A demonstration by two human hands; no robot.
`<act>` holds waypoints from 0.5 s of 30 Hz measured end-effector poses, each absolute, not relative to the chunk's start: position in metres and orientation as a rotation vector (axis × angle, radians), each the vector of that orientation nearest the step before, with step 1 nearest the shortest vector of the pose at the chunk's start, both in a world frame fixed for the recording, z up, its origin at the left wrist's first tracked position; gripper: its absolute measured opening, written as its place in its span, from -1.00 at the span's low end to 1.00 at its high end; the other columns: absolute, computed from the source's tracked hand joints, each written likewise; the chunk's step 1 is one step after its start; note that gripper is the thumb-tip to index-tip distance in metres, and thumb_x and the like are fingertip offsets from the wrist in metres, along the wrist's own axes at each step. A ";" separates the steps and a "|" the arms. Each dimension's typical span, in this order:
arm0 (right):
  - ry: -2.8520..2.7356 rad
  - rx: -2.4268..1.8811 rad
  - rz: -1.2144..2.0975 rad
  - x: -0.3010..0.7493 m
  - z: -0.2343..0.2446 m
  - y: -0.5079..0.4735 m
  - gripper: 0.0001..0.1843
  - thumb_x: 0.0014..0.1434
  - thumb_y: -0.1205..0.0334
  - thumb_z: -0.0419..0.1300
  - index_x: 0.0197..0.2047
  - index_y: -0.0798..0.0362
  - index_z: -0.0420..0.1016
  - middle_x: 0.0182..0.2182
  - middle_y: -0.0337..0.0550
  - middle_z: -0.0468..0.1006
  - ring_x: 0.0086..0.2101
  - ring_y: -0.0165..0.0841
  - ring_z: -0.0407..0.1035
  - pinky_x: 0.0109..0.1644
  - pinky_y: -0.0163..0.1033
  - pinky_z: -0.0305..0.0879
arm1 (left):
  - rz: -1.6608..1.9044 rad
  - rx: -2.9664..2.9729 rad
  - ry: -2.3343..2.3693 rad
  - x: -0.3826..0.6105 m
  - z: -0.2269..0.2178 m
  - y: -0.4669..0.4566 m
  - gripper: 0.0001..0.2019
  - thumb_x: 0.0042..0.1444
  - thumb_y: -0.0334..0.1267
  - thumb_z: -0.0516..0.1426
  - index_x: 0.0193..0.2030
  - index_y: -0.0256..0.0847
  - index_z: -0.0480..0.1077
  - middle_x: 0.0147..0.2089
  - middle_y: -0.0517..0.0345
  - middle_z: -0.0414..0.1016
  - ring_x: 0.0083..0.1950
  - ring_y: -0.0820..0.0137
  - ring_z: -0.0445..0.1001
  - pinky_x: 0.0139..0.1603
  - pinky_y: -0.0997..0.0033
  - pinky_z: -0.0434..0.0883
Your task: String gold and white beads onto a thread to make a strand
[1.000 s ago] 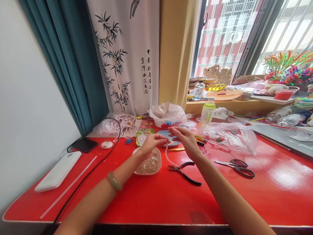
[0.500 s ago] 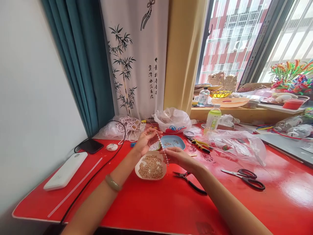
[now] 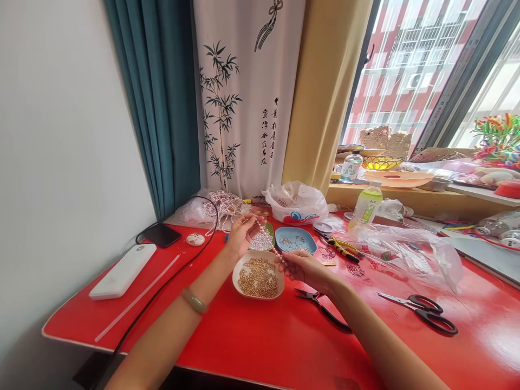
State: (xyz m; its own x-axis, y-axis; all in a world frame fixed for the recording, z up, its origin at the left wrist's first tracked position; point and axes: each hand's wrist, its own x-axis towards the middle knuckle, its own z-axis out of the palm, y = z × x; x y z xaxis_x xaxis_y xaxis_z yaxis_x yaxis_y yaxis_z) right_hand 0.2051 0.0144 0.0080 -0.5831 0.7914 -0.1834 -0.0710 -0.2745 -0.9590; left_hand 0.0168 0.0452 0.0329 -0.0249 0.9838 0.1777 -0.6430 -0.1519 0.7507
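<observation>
A strand of small pale beads (image 3: 277, 254) runs slantwise between my two hands. Its upper end is pinched in the fingertips of my left hand (image 3: 244, 236), above a green dish of clear beads (image 3: 262, 239). Lower and to the right, my right hand (image 3: 303, 266) grips the other part of the strand, at the right rim of a white bowl (image 3: 236, 283). Gold beads (image 3: 259, 277) cover much of the bowl's floor. Behind my right hand sits a blue tray (image 3: 296, 240) with a few small pieces in it.
Black-handled pliers (image 3: 320, 309) and scissors (image 3: 426, 311) lie at the right, with yellow-handled pliers (image 3: 345, 250) farther back. A plastic bag (image 3: 414, 252), a drink bottle (image 3: 366, 205), a white power bank (image 3: 123, 272), a phone (image 3: 162, 235) and a black cable (image 3: 162, 290) are on the red table.
The whole view has shifted, with the scene sliding right. My hands have drawn slightly apart, and the strand between them lies at a flatter slant.
</observation>
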 end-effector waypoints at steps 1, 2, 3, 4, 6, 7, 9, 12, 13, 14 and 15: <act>-1.383 -0.905 1.914 0.205 0.007 0.015 -0.75 0.03 0.17 0.11 -0.38 0.21 0.47 -0.51 -0.14 0.48 -0.59 -0.60 0.27 -0.52 -0.50 0.17 | 1.570 0.804 0.556 0.016 0.033 0.046 -0.90 -0.11 -0.45 0.13 -0.42 -0.27 0.26 -0.39 0.12 0.49 -0.32 0.43 0.48 -0.39 0.60 0.37; -1.381 -0.900 1.911 0.205 0.007 0.015 -0.77 0.03 0.20 0.11 -0.37 0.21 0.48 -0.50 -0.12 0.48 -0.58 -0.59 0.28 -0.51 -0.50 0.18 | 1.580 0.797 0.549 0.015 0.032 0.047 -0.90 -0.11 -0.45 0.13 -0.42 -0.27 0.26 -0.39 0.12 0.49 -0.32 0.44 0.48 -0.39 0.61 0.37; -1.380 -0.898 1.906 0.205 0.007 0.015 -0.78 0.02 0.22 0.11 -0.37 0.21 0.48 -0.48 -0.12 0.49 -0.58 -0.59 0.29 -0.50 -0.50 0.18 | 1.589 0.790 0.546 0.014 0.032 0.048 -0.90 -0.11 -0.45 0.13 -0.42 -0.27 0.27 -0.39 0.12 0.49 -0.33 0.44 0.48 -0.39 0.61 0.37; -1.382 -0.903 1.898 0.205 0.007 0.015 -0.79 0.02 0.23 0.12 -0.37 0.20 0.48 -0.48 -0.11 0.50 -0.57 -0.58 0.30 -0.49 -0.50 0.19 | 1.599 0.783 0.545 0.014 0.031 0.049 -0.90 -0.11 -0.45 0.13 -0.42 -0.28 0.27 -0.40 0.12 0.49 -0.33 0.44 0.48 -0.39 0.60 0.37; -1.396 -0.933 1.875 0.205 0.008 0.014 -0.80 0.00 0.25 0.12 -0.36 0.20 0.49 -0.46 -0.09 0.51 -0.56 -0.58 0.30 -0.50 -0.50 0.18 | 1.618 0.768 0.550 0.014 0.031 0.049 -0.90 -0.12 -0.46 0.13 -0.43 -0.28 0.27 -0.40 0.11 0.49 -0.34 0.45 0.48 -0.38 0.59 0.37; -1.410 -0.956 1.854 0.205 0.009 0.014 -0.80 -0.01 0.25 0.13 -0.36 0.21 0.49 -0.46 -0.08 0.51 -0.57 -0.59 0.29 -0.52 -0.50 0.16 | 1.626 0.761 0.555 0.014 0.031 0.049 -0.90 -0.12 -0.46 0.13 -0.43 -0.28 0.26 -0.41 0.11 0.49 -0.34 0.45 0.48 -0.38 0.59 0.37; -1.453 -0.998 1.795 0.204 0.010 0.012 -0.79 -0.04 0.24 0.15 -0.38 0.22 0.49 -0.48 -0.07 0.52 -0.61 -0.61 0.23 -0.60 -0.52 0.07 | 1.640 0.750 0.569 0.014 0.031 0.049 -0.90 -0.12 -0.46 0.13 -0.44 -0.28 0.27 -0.41 0.11 0.48 -0.35 0.45 0.48 -0.38 0.58 0.37; -1.525 -1.017 1.719 0.203 0.012 0.011 -0.79 -0.07 0.23 0.16 -0.42 0.24 0.49 -0.55 -0.10 0.50 -0.68 -0.64 0.09 -0.68 -0.50 -0.12 | 1.654 0.743 0.584 0.013 0.030 0.050 -0.91 -0.12 -0.46 0.13 -0.45 -0.28 0.26 -0.42 0.12 0.47 -0.37 0.46 0.48 -0.39 0.58 0.37; -1.538 -1.015 1.706 0.202 0.012 0.010 -0.79 -0.07 0.23 0.14 -0.43 0.24 0.48 -0.56 -0.10 0.49 -0.69 -0.64 0.07 -0.68 -0.48 -0.15 | 1.657 0.744 0.586 0.012 0.029 0.051 -0.91 -0.11 -0.46 0.13 -0.46 -0.28 0.26 -0.43 0.13 0.47 -0.37 0.46 0.48 -0.40 0.59 0.37; -1.542 -1.012 1.701 0.201 0.012 0.010 -0.79 -0.06 0.24 0.12 -0.45 0.23 0.46 -0.57 -0.10 0.48 -0.69 -0.63 0.06 -0.68 -0.47 -0.17 | 1.660 0.746 0.586 0.012 0.028 0.052 -0.91 -0.11 -0.46 0.13 -0.46 -0.28 0.26 -0.43 0.13 0.47 -0.37 0.46 0.47 -0.40 0.60 0.36; -1.541 -1.006 1.698 0.201 0.013 0.010 -0.80 -0.06 0.24 0.10 -0.46 0.23 0.45 -0.57 -0.10 0.48 -0.68 -0.62 0.06 -0.67 -0.46 -0.17 | 1.661 0.747 0.586 0.012 0.027 0.052 -0.92 -0.11 -0.46 0.13 -0.46 -0.28 0.27 -0.44 0.14 0.46 -0.37 0.47 0.47 -0.41 0.60 0.36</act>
State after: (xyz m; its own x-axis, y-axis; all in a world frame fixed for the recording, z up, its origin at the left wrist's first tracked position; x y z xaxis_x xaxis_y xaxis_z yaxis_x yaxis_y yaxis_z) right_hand 0.2007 0.0100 0.0125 -0.5127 0.8494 -0.1249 0.0424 -0.1203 -0.9918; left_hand 0.0115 0.0523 0.0272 -0.1321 0.9774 0.1648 -0.6580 -0.2108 0.7229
